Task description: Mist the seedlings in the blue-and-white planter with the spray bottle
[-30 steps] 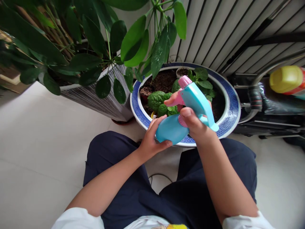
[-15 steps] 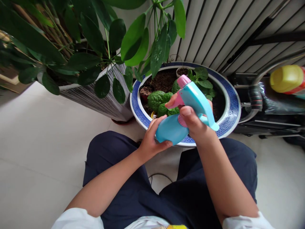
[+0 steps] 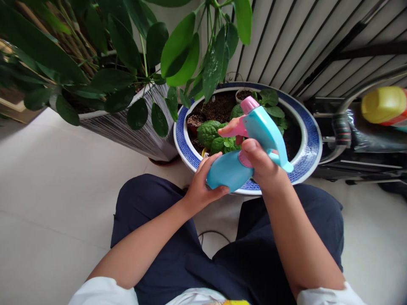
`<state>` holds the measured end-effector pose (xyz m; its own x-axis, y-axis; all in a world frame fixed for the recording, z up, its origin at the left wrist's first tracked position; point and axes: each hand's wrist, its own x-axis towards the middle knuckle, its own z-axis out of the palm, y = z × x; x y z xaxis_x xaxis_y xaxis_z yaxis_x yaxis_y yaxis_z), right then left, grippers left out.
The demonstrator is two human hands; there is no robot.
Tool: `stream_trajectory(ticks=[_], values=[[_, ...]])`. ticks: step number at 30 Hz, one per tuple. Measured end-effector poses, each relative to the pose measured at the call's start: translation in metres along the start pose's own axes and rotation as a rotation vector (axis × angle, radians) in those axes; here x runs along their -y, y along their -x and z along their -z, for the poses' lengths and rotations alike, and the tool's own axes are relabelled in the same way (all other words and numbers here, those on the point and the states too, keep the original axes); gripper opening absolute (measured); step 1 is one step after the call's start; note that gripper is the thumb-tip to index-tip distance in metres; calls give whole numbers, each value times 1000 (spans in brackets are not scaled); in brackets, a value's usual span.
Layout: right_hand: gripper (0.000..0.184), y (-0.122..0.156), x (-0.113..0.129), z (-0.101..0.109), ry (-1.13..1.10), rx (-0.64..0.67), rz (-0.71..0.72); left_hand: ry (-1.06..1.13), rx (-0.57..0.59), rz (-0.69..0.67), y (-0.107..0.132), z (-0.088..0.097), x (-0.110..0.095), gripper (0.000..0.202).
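A light-blue spray bottle (image 3: pixel 230 171) with a pink nozzle and pink trigger is held tilted in both hands, its nozzle pointing up and forward. My left hand (image 3: pixel 203 182) is closed around the bottle's base. My right hand (image 3: pixel 262 163) grips the neck below the spray head, thumb on the near side and a finger stretched out at the trigger. Beneath and beyond the bottle lies a blue-and-white ceramic planter (image 3: pixel 184 142) holding soil and green leafy plants (image 3: pixel 208 133). Overhead leaves (image 3: pixel 216 63) hang past the planter's far left side, with wet specks on one.
A tall grey ribbed pot (image 3: pixel 127 131) with a large plant stands at the left. To the right are a metal-framed cart (image 3: pixel 343 127) and a yellow-and-red container (image 3: pixel 383 106). A slatted white panel (image 3: pixel 286 46) rises behind the planter.
My right finger has straightened away from the trigger and now points further left. The spray bottle has barely moved. The hanging leaves have shifted slightly.
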<state>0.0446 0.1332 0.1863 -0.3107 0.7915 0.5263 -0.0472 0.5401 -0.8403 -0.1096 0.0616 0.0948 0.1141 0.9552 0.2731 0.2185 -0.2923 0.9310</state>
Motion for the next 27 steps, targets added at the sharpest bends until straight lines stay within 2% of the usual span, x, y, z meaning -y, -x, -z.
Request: stream_trajectory(ticks=[11,18,27], values=[[34,-1,1,1,-65,26,-45,40,5,18,1,-1,-1,75],[30,-2,-2,2,-27,43,38,53,14,23,1,-2,-1,77],[42,-2,-2,0,89,-17,20,64,17,39,1,-2,-1,78]])
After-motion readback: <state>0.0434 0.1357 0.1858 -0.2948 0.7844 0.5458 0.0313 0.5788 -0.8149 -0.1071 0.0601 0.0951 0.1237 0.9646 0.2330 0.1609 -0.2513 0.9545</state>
